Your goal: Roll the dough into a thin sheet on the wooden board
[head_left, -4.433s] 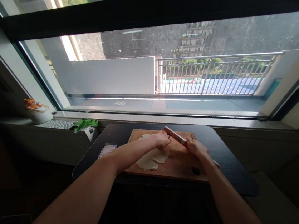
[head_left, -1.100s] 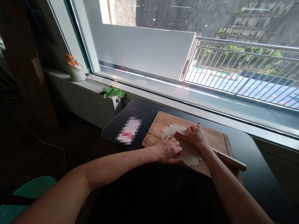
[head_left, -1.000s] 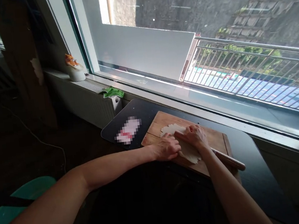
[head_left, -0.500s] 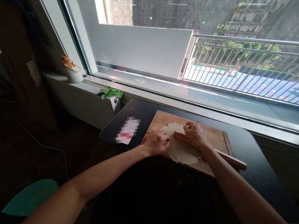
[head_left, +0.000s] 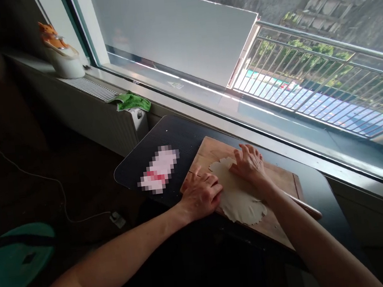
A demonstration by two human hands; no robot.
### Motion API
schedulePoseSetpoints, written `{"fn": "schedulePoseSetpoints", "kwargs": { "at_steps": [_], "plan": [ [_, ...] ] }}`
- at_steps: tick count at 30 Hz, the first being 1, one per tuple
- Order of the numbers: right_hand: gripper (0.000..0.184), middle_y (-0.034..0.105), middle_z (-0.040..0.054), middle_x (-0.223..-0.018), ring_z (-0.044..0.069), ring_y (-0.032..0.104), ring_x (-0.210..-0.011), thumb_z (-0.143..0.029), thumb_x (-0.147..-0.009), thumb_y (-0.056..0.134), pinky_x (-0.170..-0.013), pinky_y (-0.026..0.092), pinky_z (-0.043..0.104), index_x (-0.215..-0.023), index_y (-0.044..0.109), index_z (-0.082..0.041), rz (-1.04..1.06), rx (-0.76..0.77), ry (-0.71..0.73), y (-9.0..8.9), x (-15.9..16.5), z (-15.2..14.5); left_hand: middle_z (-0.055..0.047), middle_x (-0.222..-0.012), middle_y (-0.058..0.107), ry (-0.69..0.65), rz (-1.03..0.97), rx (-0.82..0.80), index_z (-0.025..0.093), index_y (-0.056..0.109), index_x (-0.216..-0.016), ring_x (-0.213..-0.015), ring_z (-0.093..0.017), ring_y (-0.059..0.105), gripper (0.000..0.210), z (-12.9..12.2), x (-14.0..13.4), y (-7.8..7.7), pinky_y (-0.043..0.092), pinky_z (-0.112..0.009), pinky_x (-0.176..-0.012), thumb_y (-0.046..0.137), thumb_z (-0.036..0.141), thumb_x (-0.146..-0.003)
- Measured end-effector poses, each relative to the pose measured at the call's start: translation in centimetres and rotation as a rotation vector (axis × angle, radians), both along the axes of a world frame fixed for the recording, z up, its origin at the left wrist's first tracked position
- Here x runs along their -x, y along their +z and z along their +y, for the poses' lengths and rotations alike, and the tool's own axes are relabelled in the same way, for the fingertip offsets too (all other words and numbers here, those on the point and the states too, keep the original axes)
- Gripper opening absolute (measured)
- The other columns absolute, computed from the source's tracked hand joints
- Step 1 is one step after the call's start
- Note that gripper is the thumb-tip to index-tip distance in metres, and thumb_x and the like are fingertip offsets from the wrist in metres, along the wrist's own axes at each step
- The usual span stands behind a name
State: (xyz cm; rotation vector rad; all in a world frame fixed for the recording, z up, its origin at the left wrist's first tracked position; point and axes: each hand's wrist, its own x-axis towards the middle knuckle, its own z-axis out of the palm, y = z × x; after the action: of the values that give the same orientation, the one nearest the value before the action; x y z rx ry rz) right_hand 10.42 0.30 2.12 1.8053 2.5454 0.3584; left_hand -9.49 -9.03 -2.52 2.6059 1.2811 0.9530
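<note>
A thin, pale sheet of dough (head_left: 241, 197) lies flat on a wooden cutting board (head_left: 280, 180). My left hand (head_left: 200, 194) rests on the board's near left corner with its fingertips on the dough's left edge. My right hand (head_left: 249, 164) presses palm-down on a wooden rolling pin (head_left: 309, 207) that lies across the dough. Most of the pin is hidden under my hand and forearm, and only its right end shows.
The board sits on a black table (head_left: 144, 155) below a large window. A blurred white and red item (head_left: 159, 170) lies left of the board. A green cloth (head_left: 130, 101) and a white pot (head_left: 63, 61) sit on the sill. A teal stool (head_left: 14, 260) stands at the lower left.
The view has tilted down and to the left. My right hand has pushed the pin forward over the dough, and my left hand has slid back to the dough's left edge.
</note>
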Motion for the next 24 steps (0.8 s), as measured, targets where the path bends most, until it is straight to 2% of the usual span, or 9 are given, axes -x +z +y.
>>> {"fn": "schedulePoseSetpoints", "kwargs": {
  "at_steps": [3, 6, 9, 12, 14, 17, 19, 22, 24],
  "plan": [
    [0.038, 0.055, 0.0126, -0.146, 0.032, 0.042, -0.139, -0.031, -0.094, 0.047, -0.108, 0.042, 0.05, -0.128, 0.062, -0.022, 0.061, 0.061, 0.011, -1.2, 0.3, -2.4, -0.005, -0.106, 0.066, -0.008, 0.0, 0.033, 0.021, 0.068, -0.094, -0.107, -0.023, 0.059, 0.013, -0.1, 0.0, 0.2, 0.019, -0.058, -0.12, 0.058, 0.027, -0.096],
    [0.044, 0.058, 0.0065, -0.145, 0.026, 0.044, -0.14, -0.031, -0.099, 0.033, -0.111, 0.042, 0.045, -0.134, 0.06, -0.027, 0.111, 0.036, 0.021, -1.9, 0.4, -4.2, -0.006, -0.106, 0.066, -0.01, 0.003, 0.048, 0.02, 0.067, -0.096, -0.109, -0.023, 0.059, 0.014, -0.3, 0.0, 0.3, 0.021, -0.057, -0.12, 0.055, 0.027, -0.097],
    [0.041, 0.055, 0.0092, -0.148, 0.033, 0.042, -0.141, -0.033, -0.094, 0.044, -0.107, 0.043, 0.055, -0.131, 0.061, -0.026, 0.027, 0.021, 0.036, -1.2, 0.0, -1.9, -0.006, -0.11, 0.065, -0.018, 0.004, 0.055, 0.02, 0.067, -0.096, -0.111, -0.023, 0.058, 0.014, -0.3, 0.0, 0.4, 0.021, -0.057, -0.12, 0.055, 0.027, -0.097],
    [0.048, 0.049, 0.0169, -0.152, 0.044, 0.036, -0.142, -0.036, -0.084, 0.059, -0.102, 0.042, 0.065, -0.129, 0.061, -0.019, -0.08, 0.029, 0.045, -0.5, -0.4, 0.9, -0.006, -0.111, 0.065, -0.027, -0.003, 0.056, 0.02, 0.067, -0.096, -0.111, -0.023, 0.058, 0.014, -0.3, 0.0, 0.4, 0.019, -0.057, -0.121, 0.055, 0.028, -0.097],
    [0.049, 0.05, 0.0171, -0.152, 0.041, 0.037, -0.142, -0.035, -0.087, 0.055, -0.105, 0.042, 0.062, -0.133, 0.059, -0.018, -0.064, 0.032, 0.048, -0.7, -0.3, 0.6, -0.006, -0.111, 0.065, -0.026, -0.003, 0.053, 0.019, 0.067, -0.096, -0.111, -0.023, 0.058, 0.014, -0.4, 0.0, 0.4, 0.016, -0.057, -0.122, 0.055, 0.027, -0.097],
    [0.049, 0.055, 0.0109, -0.149, 0.029, 0.041, -0.142, -0.033, -0.098, 0.035, -0.109, 0.042, 0.05, -0.143, 0.052, -0.021, 0.053, 0.034, 0.06, -1.4, 0.2, -1.8, -0.007, -0.11, 0.064, -0.023, 0.008, 0.065, 0.018, 0.067, -0.098, -0.112, -0.024, 0.058, 0.015, -0.4, -0.1, 0.5, 0.015, -0.057, -0.123, 0.055, 0.027, -0.097],
    [0.052, 0.055, 0.0101, -0.149, 0.027, 0.04, -0.143, -0.035, -0.101, 0.029, -0.112, 0.04, 0.049, -0.146, 0.049, -0.021, 0.106, 0.023, 0.046, -1.4, 0.3, -2.2, -0.007, -0.109, 0.065, -0.029, 0.012, 0.076, 0.018, 0.067, -0.099, -0.113, -0.025, 0.058, 0.015, -0.4, -0.1, 0.6, 0.016, -0.058, -0.122, 0.055, 0.026, -0.097],
    [0.053, 0.046, 0.0174, -0.155, 0.035, 0.033, -0.146, -0.039, -0.096, 0.042, -0.114, 0.033, 0.056, -0.142, 0.052, -0.015, 0.098, 0.0, -0.005, -0.7, 0.1, -0.1, -0.008, -0.113, 0.065, -0.035, 0.019, 0.083, 0.018, 0.067, -0.098, -0.115, -0.026, 0.058, 0.015, -0.3, -0.1, 0.6, 0.02, -0.059, -0.121, 0.055, 0.027, -0.097],
    [0.051, 0.041, 0.0163, -0.158, 0.04, 0.027, -0.149, -0.039, -0.089, 0.054, -0.113, 0.03, 0.063, -0.135, 0.057, -0.019, 0.061, 0.022, 0.019, -0.4, 0.0, 0.9, -0.009, -0.116, 0.065, -0.031, 0.021, 0.079, 0.018, 0.067, -0.098, -0.116, -0.026, 0.058, 0.015, -0.2, -0.1, 0.6, 0.021, -0.059, -0.121, 0.055, 0.027, -0.097]
  ]
}}
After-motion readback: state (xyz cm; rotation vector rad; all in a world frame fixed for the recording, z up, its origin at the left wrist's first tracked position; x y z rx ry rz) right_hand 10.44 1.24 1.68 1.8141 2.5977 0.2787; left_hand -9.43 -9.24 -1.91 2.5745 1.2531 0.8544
